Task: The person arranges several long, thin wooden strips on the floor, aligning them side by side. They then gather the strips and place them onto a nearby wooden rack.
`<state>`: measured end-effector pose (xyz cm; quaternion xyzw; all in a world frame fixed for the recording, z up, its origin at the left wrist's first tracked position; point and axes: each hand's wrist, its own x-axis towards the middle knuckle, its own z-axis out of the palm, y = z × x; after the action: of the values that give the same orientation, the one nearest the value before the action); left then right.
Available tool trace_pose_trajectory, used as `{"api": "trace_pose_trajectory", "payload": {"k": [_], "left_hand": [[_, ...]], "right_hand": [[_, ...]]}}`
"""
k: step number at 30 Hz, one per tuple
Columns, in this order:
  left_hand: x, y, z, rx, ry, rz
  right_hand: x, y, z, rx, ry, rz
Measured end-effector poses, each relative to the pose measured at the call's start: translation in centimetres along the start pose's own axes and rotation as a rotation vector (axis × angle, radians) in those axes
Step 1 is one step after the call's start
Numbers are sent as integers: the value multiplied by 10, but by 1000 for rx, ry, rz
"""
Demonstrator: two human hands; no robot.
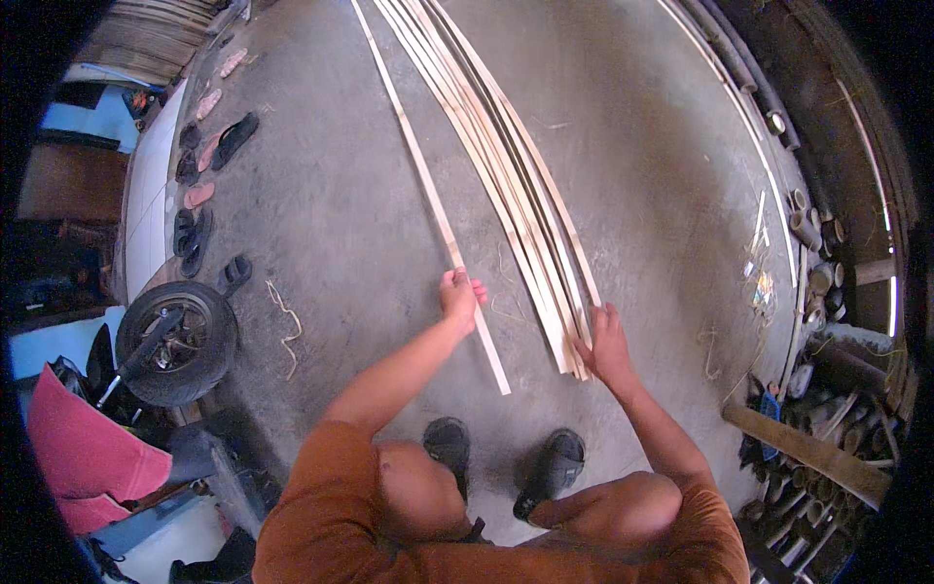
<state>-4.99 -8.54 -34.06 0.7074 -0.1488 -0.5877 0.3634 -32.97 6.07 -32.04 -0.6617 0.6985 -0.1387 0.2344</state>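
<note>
My left hand (460,295) is closed around a long, pale wooden strip (425,175), a little above its near end. That strip lies apart from the others and runs away from me toward the top of the view. To its right is a loose bundle of similar long strips (506,209) on the floor, bending with the lens. My right hand (609,346) rests at the bundle's near end, fingers stretched out and thumb against the strip ends. The outermost strip on the right passes under its fingers, so its end is hidden.
My sandalled feet (551,465) are just below the strips on the concrete floor (321,175). A wheel with a tyre (177,343) and several sandals (233,141) line the left. Cut tubes (806,231) and a plank (808,453) crowd the right side.
</note>
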Motion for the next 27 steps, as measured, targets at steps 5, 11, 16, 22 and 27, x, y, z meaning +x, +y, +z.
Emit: {"api": "trace_pose_trajectory", "payload": {"k": [5,11,16,22,27], "left_hand": [[4,6,-3,7,63,259],[16,-34,-47,48,-15,11],[4,-29,-76,187,-185,-103],[7,-36,-106,281,-420,-201],[-10,-49,-109,328,-522,-302]], "right_hand": [[8,-5,15,-219,11,-53],[13,-6,25,-50,15,48],[6,-63,-44,95,17,169],[-49,-117,3,505,117,141],[-101,-111,98,632,-133,248]]}}
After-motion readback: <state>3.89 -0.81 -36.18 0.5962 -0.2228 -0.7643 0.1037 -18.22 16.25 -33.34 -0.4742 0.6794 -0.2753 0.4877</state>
